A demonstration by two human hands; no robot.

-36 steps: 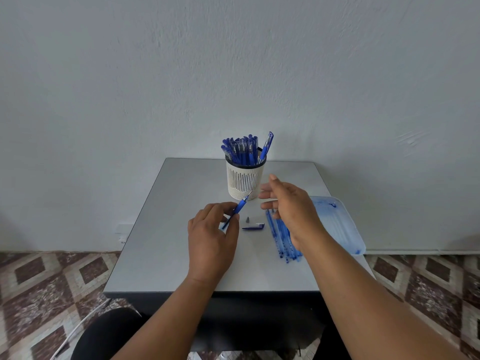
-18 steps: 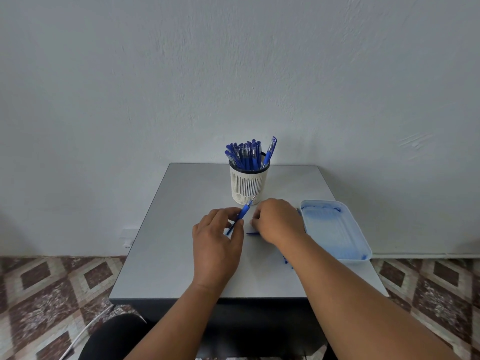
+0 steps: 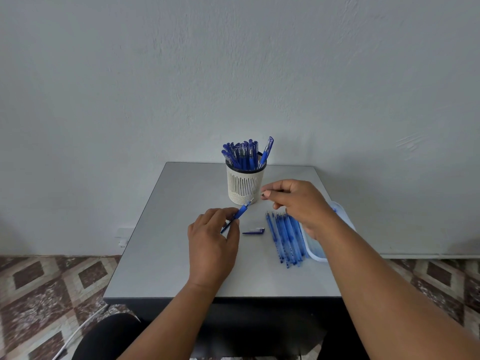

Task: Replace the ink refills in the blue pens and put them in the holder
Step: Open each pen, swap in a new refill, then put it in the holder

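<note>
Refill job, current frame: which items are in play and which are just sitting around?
In play:
left hand gripping the blue pen
right hand pinching a small tip piece
pen cap
row of refills
holder of pens

Lying about:
plastic tray
white cable on the floor

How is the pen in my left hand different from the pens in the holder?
The pen in the left hand is uncapped, its tip bare; the pens in the holder wear caps. The held pen slants low over the table; the holder's pens stand nearly upright. All have blue barrels.
</note>
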